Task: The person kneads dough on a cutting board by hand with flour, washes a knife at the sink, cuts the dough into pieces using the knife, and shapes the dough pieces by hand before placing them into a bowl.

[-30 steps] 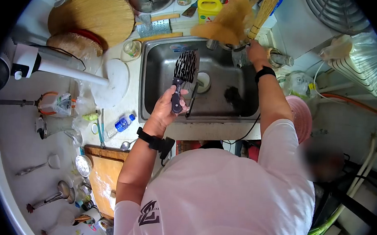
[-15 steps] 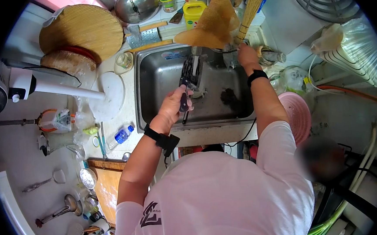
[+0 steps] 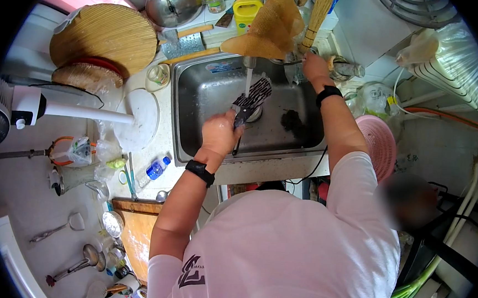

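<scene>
My left hand [image 3: 221,132] is closed around the dark handle of a knife [image 3: 253,99] with a black-and-white patterned blade, held over the steel sink [image 3: 196,129]. Water runs from the faucet [image 3: 249,63] beside the blade. At the sink's back right corner, my right hand [image 3: 314,65] is closed, its fingers near the faucet area and the foot of a straw brush [image 3: 316,21]; what it grips is too small to make out. A dark clump [image 3: 292,123] lies in the sink, and a round pale thing shows partly behind the knife.
A tan mesh cloth [image 3: 268,29] hangs over the sink's back edge. Left of the sink are a white round board [image 3: 137,121], a glass jar [image 3: 158,76] and a blue-capped bottle [image 3: 158,167]. A pink basket [image 3: 374,147] is at the right, a wooden board [image 3: 136,236] lower left.
Water now runs from the faucet. The knife has moved down slightly and turned, its blade now tilting to the right. My right hand stays at the back right corner. The whole view has shifted a little.
</scene>
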A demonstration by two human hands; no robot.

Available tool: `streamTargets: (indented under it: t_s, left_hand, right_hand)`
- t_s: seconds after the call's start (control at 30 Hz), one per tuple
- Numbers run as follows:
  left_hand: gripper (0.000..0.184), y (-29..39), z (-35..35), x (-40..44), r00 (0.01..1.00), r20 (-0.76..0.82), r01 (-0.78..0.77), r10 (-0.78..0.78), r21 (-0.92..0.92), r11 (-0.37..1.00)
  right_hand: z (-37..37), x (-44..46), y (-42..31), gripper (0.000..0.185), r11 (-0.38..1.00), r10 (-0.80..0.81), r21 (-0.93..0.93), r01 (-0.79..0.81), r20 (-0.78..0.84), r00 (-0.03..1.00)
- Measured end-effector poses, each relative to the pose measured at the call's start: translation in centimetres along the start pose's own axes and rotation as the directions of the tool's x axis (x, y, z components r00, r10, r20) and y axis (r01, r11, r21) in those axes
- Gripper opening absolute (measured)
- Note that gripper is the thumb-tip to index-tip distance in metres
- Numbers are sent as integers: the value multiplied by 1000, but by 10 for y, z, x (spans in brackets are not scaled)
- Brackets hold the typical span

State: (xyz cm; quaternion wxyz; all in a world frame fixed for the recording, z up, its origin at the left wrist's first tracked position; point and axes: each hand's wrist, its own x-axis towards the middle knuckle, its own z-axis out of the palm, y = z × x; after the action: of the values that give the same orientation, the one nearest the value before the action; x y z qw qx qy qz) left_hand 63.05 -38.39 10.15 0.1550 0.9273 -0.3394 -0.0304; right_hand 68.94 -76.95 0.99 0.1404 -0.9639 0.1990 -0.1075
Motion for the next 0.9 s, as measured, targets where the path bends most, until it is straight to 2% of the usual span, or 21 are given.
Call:
streamTargets:
  t_s: [0.13,0.2,0.27,0.33,0.37,0.43,0.5,0.53,0.6,0.63,0.67,0.7,0.73,0.83,0.9]
  left_hand:
    - [31,-1,-2,-1,1000,-20,5,-5,-9,1000]
    - [30,-5,-1,-6,994,-101,-53,49,-40,998]
    - [31,-8,0,-11,994,-99,-56,53,-33,998]
    - [31,-11,1,-20,994,-96,-51,48,-26,998]
    - [31,-13,1,-24,995,-97,-41,38,-29,999]
    - [32,-17,3,-32,995,-94,-23,20,-27,999]
    - [32,-23,5,-41,985,-172,-23,25,10,1000]
    - [32,-26,5,-44,986,-169,-11,13,12,1000]
    - [31,-28,6,-50,975,-222,28,-29,-7,1000]
    - [31,-29,5,-53,974,-224,42,-42,-8,999]
    - [31,-28,4,-56,969,-242,55,-56,-7,998]
    - [30,-28,3,-58,963,-260,66,-66,-7,998]
    - [30,-28,4,-60,962,-262,72,-72,-9,997]
    - [30,-26,7,-61,952,-290,98,-101,-23,995]
    - [32,-22,10,-63,938,-325,126,-120,-2,992]
  right_hand:
    - [1,7,6,19,999,-40,-30,41,44,998]
    - [-2,13,9,19,998,-43,-45,45,50,998]
    - [-6,16,9,19,997,-47,-61,50,59,997]
    - [-26,17,-5,23,998,47,46,-51,95,994]
    - [-32,13,-13,23,998,43,47,-48,99,994]
    - [-32,6,-27,24,949,299,116,-293,-38,953]
    - [-4,6,-17,25,936,336,121,-331,-31,941]
    - [-7,-4,-19,28,974,210,58,-218,118,970]
    - [-17,-25,-23,36,997,-67,49,51,402,913]
    - [-16,-44,-36,37,974,-89,225,-22,473,877]
    - [-16,-64,-49,38,917,-111,379,-123,540,834]
    - [-20,-92,-70,37,711,-78,602,-364,582,810]
    - [-18,-112,-87,35,673,-138,631,-385,619,773]
    - [-26,-171,-141,39,408,-338,760,-507,641,689]
    - [-18,-198,-175,40,276,-335,794,-542,608,720]
